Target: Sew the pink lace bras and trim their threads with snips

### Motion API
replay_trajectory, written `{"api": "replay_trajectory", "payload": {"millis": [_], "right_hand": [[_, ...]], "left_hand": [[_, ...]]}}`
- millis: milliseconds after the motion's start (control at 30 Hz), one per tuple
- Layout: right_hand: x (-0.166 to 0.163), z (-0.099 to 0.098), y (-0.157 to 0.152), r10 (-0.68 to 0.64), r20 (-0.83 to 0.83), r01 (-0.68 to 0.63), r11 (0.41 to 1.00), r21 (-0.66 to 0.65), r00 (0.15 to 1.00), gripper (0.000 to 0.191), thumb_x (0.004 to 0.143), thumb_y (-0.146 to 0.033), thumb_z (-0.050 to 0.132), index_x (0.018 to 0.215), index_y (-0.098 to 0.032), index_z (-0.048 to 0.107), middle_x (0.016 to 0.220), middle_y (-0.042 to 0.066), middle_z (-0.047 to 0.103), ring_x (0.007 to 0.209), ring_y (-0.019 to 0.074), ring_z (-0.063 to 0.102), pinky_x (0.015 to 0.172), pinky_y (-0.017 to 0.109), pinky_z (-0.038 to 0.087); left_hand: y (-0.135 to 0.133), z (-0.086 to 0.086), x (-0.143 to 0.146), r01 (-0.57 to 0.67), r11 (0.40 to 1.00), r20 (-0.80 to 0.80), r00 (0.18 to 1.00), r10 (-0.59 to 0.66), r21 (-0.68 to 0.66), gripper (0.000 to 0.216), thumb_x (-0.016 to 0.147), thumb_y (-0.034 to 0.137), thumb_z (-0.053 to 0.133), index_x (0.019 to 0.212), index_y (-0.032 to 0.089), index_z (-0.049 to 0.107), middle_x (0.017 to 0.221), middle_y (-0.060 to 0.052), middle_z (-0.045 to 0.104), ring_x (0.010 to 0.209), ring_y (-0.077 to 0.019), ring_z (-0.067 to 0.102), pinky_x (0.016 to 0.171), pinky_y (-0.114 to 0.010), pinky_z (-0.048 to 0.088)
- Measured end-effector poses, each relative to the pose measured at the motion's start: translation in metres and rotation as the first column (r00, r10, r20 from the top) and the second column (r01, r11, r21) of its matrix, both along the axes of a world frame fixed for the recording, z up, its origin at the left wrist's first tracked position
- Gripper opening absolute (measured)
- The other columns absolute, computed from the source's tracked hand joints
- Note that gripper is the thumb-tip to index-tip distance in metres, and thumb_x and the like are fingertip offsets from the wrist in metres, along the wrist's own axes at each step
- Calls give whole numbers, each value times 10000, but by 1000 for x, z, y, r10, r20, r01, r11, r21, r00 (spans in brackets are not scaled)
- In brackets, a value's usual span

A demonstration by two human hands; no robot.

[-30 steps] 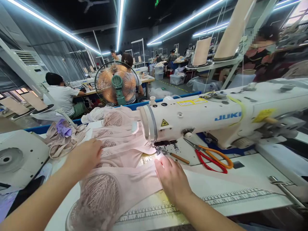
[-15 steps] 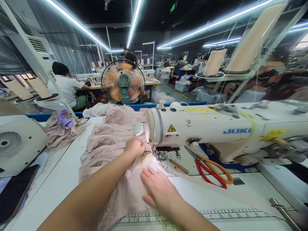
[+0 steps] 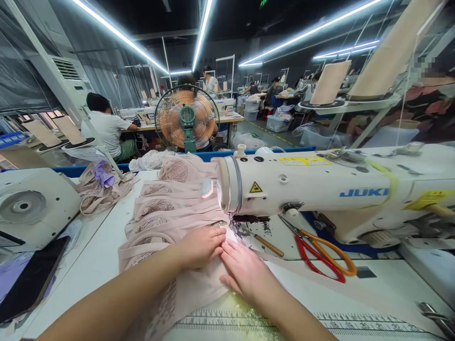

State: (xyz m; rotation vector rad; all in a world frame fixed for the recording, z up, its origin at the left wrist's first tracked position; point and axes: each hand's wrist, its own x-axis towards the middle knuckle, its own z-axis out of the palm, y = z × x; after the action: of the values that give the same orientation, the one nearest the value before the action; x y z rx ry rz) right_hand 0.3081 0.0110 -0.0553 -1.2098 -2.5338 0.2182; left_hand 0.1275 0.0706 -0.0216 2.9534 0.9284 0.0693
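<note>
A beige bra point(image 3: 202, 284) with lace patches lies under both my hands, its far edge by the sewing machine's needle area. My left hand point(image 3: 201, 247) rests on the fabric just left of the needle, its fingers together and stretched towards the right. Beside it, my right hand point(image 3: 249, 272) lies flat on the same cloth, fingers extended, the fingertips of both hands almost meeting. The white sewing machine point(image 3: 305, 182) stands over the cloth's far edge; its head hides the needle tip. More beige lace bras point(image 3: 156, 206) lie overlapped in a row behind my left hand.
Scissors with red and orange handles point(image 3: 325, 255) and a wooden-handled tool point(image 3: 269, 245) lie right of the needle. A printed ruler point(image 3: 355, 322) runs along the near edge. At left are a phone point(image 3: 33, 279) and beige straps point(image 3: 103, 194). A fan point(image 3: 187, 118) stands beyond.
My left hand has come down from beside the machine head, going from a closed fist to outstretched fingers on the cloth. My right hand stays flat. The view has shifted slightly.
</note>
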Motion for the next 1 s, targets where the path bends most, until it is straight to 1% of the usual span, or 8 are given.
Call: {"api": "replay_trajectory", "payload": {"millis": [100, 167, 300, 400, 533, 667, 800, 1000], "right_hand": [[14, -6, -16, -21, 19, 20, 999, 48, 1000, 430, 883, -281, 552, 1257, -74, 593, 1324, 165, 579, 1223, 351, 528, 973, 512, 492], [23, -6, -25, -13, 51, 6, 990, 138, 999, 384, 888, -256, 522, 1215, -79, 621, 1302, 158, 597, 1189, 341, 563, 932, 499, 530], [31, -5, -34, -5, 151, -55, 920, 389, 989, 352, 861, -250, 528, 1136, -70, 654, 1215, 160, 654, 1065, 322, 653, 797, 449, 609], [31, -5, -35, -18, 169, -61, 889, 454, 986, 341, 850, -257, 520, 1096, -72, 667, 1180, 153, 674, 1023, 308, 676, 759, 422, 623], [33, -6, -36, -3, 172, -83, 867, 492, 985, 326, 860, -252, 492, 1081, -86, 665, 1159, 133, 689, 1000, 290, 689, 747, 409, 623], [35, -8, -39, 28, 171, -109, 866, 488, 985, 315, 867, -249, 490, 1093, -99, 649, 1173, 119, 686, 1014, 276, 683, 761, 388, 614], [36, -11, -39, 35, 168, -110, 882, 459, 985, 334, 864, -261, 498, 1121, -98, 635, 1197, 127, 674, 1041, 285, 669, 781, 401, 606], [35, -13, -37, 32, 148, -88, 917, 390, 988, 356, 857, -252, 511, 1158, -100, 624, 1238, 133, 647, 1086, 298, 644, 829, 420, 590]], "left_hand": [[3, -10, -2, -7, 1000, 48, 999, 6, 15, 346, 922, 286, 482, 1197, 111, 598, 1342, -131, 571, 1215, -256, 543, 1027, -380, 441], [6, -12, 0, -12, 1000, 76, 997, 10, 23, 345, 919, 279, 476, 1188, 107, 603, 1326, -130, 585, 1199, -260, 554, 1018, -381, 449], [10, -11, 5, -29, 999, 106, 994, 25, 37, 331, 905, 286, 493, 1151, 106, 623, 1286, -140, 612, 1168, -269, 571, 1000, -381, 463], [11, -10, 7, -34, 998, 109, 994, 28, 47, 321, 897, 287, 509, 1141, 115, 626, 1274, -139, 618, 1158, -271, 575, 992, -377, 466], [10, -10, 6, -16, 999, 106, 994, 11, 50, 318, 882, 295, 531, 1117, 104, 629, 1264, -142, 621, 1148, -278, 574, 989, -377, 467], [8, -10, 5, 9, 999, 105, 994, -14, 44, 295, 875, 304, 545, 1101, 133, 626, 1265, -138, 612, 1131, -274, 581, 952, -371, 488], [8, -11, 4, 18, 999, 104, 994, -22, 42, 265, 872, 300, 550, 1085, 158, 619, 1261, -137, 600, 1127, -269, 579, 929, -364, 492], [10, -10, 5, 9, 999, 93, 996, -13, 42, 272, 865, 309, 561, 1079, 149, 613, 1253, -158, 595, 1121, -286, 573, 920, -389, 493]]}}
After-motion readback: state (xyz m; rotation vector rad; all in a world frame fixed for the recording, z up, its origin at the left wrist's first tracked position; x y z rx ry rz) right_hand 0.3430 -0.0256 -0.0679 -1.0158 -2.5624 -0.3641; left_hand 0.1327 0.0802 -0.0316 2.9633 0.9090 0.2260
